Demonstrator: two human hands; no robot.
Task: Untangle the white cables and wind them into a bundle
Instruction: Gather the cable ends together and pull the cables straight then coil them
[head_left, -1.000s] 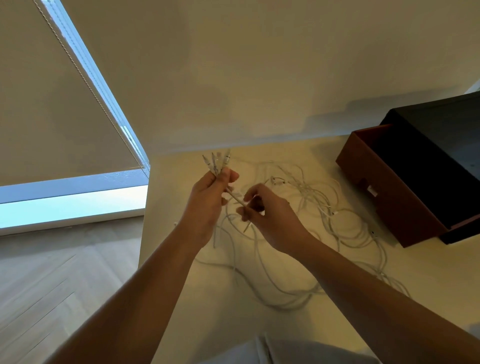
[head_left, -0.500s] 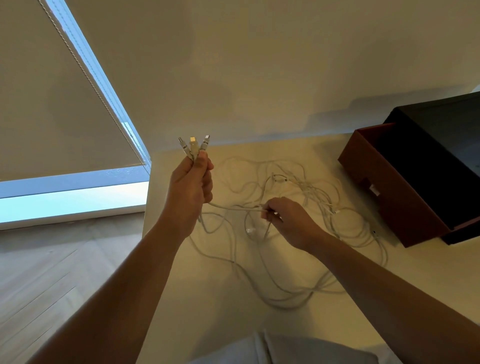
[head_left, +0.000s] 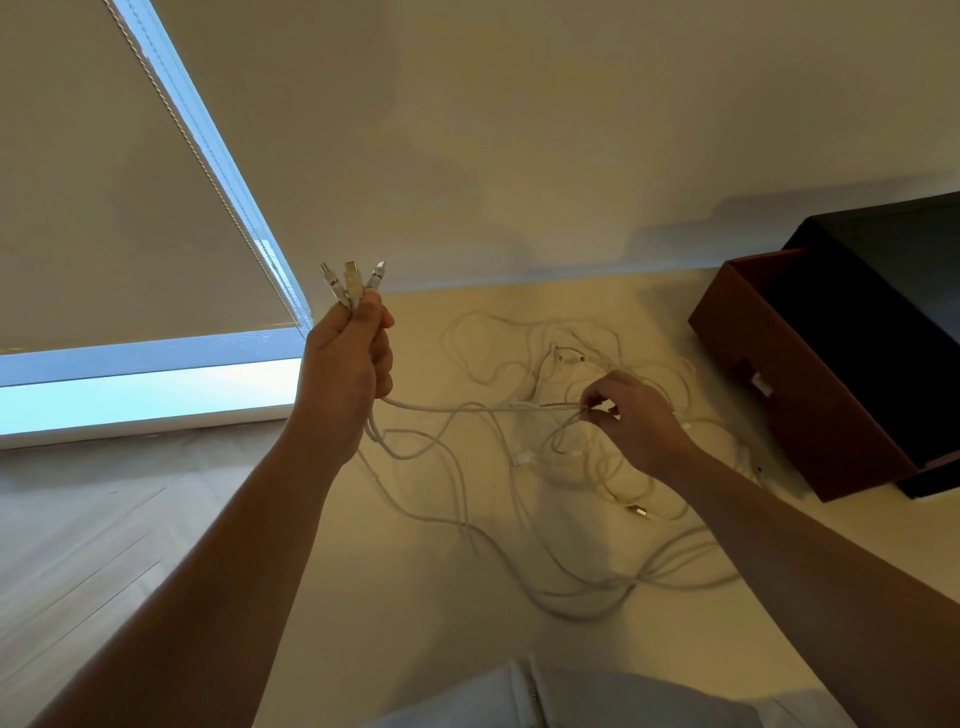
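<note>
Above the desk left hand grips 3 plugs, right hand pinches a strand w/ white cables tangled below; prob best to pull slack slowly, w/o tightening knots.

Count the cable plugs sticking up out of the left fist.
3, fanned above the left hand: left plug, middle plug, right plug. More connectors lie in the tangle on the table.

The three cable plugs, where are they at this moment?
In the head view, the three plugs stick up from the raised left hand, left of centre, near the window blind.
</note>
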